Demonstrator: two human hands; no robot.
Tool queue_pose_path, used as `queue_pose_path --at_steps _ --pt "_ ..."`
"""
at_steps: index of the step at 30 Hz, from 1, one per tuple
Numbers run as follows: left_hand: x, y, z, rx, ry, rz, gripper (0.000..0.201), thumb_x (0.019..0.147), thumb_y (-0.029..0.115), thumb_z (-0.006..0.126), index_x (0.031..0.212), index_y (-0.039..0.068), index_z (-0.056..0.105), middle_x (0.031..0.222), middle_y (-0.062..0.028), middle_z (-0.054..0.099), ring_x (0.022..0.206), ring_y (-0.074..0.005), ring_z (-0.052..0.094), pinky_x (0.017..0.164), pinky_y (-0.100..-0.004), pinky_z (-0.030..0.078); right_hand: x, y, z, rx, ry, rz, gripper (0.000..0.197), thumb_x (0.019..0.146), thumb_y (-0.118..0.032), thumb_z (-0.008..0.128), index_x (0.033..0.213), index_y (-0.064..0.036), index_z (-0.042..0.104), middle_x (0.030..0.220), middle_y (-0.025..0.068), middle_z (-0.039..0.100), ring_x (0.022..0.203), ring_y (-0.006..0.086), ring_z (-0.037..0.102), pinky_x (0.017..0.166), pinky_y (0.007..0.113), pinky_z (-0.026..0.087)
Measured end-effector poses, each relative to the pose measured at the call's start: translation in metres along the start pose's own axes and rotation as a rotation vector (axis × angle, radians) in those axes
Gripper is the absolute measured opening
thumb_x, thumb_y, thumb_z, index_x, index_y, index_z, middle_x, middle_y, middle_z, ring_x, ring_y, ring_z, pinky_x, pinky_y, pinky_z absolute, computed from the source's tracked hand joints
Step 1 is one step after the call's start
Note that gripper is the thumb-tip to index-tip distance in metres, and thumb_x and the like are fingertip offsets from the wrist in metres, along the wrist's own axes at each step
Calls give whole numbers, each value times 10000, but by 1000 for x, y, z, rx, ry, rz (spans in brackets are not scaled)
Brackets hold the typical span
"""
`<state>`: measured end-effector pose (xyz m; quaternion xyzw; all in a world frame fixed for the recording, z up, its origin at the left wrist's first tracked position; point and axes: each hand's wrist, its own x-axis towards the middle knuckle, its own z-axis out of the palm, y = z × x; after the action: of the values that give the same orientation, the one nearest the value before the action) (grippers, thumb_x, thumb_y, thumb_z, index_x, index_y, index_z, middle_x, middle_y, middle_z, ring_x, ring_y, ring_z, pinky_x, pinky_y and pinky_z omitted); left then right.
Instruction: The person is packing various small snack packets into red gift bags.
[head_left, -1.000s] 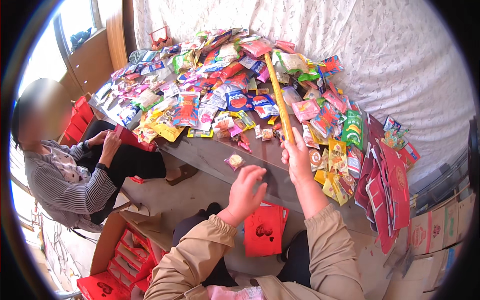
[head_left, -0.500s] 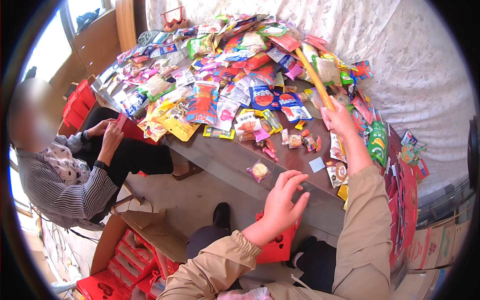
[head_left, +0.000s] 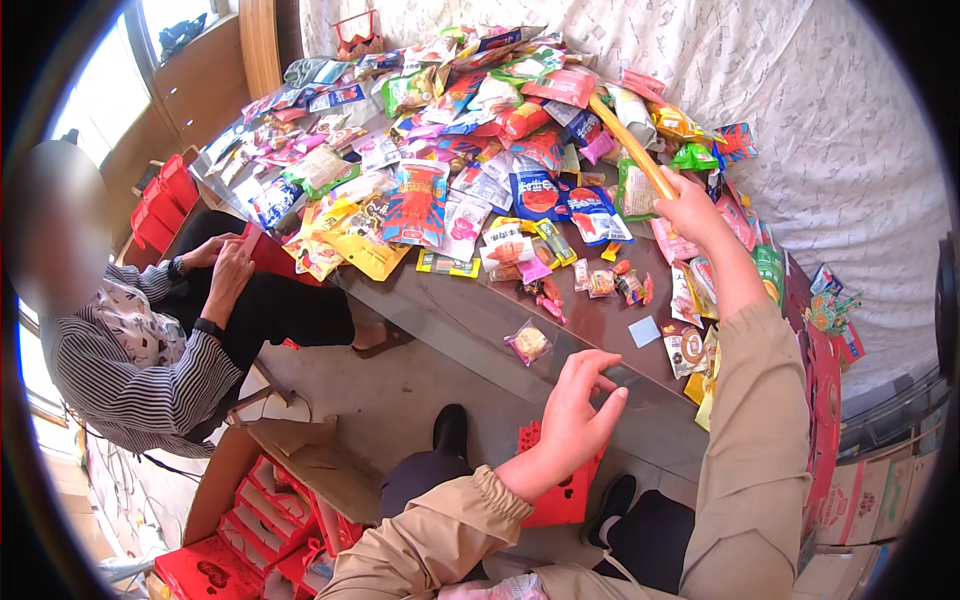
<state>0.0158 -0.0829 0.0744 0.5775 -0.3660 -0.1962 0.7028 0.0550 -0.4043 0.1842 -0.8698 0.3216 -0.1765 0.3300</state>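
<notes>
My right hand [head_left: 694, 212] is wrapped round one end of a yellow wooden stick [head_left: 630, 142]. The stick slants away to the far left, and its other end disappears among the packets at the back of the heap. Nearer to me, my left hand [head_left: 574, 418] hovers by the table's front edge, fingers apart and nothing in them. Just beyond it lie a small clear-wrapped snack [head_left: 528, 343] and a pale blue square [head_left: 644, 331]. A wide heap of snack packets [head_left: 420, 200] covers the far and left table, some red, blue, yellow and green.
A person in a striped sleeve [head_left: 150, 380] sits at the left, both hands on a red item [head_left: 262, 252]. An open carton [head_left: 290, 440] with red boxes stands at lower left. A red bag [head_left: 560, 490] is below my left hand. Red cards or boxes [head_left: 822, 400] line the right.
My right hand has moved slightly away from me with the stick, and some packets on the right side have shifted. The left hand stays nearly still. The whole view has moved a little.
</notes>
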Motion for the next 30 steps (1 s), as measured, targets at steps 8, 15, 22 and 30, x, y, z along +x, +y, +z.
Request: queue_pose_path --at_steps 8,15,22,30 --pt "2 -5 3 -1 19 -25 398 901 64 686 1282 44 574 1259 -115 540 898 -169 678 836 -335 514 -30 -40 39 33 -147 31 768 846 -109 663 1568 -74 403 784 36 602 523 104 495 492 296 418" --pt "4 -6 10 12 -9 -39 381 914 13 665 1281 22 563 1266 -105 527 955 -155 669 859 -309 536 -42 -31 67 -54 -155 -116 758 844 -140 644 1552 -39 393 1145 259 706 947 295 711 845 360 534" --pt "5 -12 13 5 18 -43 414 905 67 688 1298 54 559 1272 -115 535 921 -169 675 831 -336 514 -78 -31 68 15 -152 -167 734 862 -135 647 1554 -64 414 1053 211 710 802 212 661 761 340 525" --pt "5 -15 15 25 41 -46 422 902 69 688 1303 52 557 1268 -111 536 890 -168 684 820 -335 515 -106 -14 34 472 -112 143 706 923 -66 601 1583 -60 351 743 -41 495 489 13 354 430 201 266"
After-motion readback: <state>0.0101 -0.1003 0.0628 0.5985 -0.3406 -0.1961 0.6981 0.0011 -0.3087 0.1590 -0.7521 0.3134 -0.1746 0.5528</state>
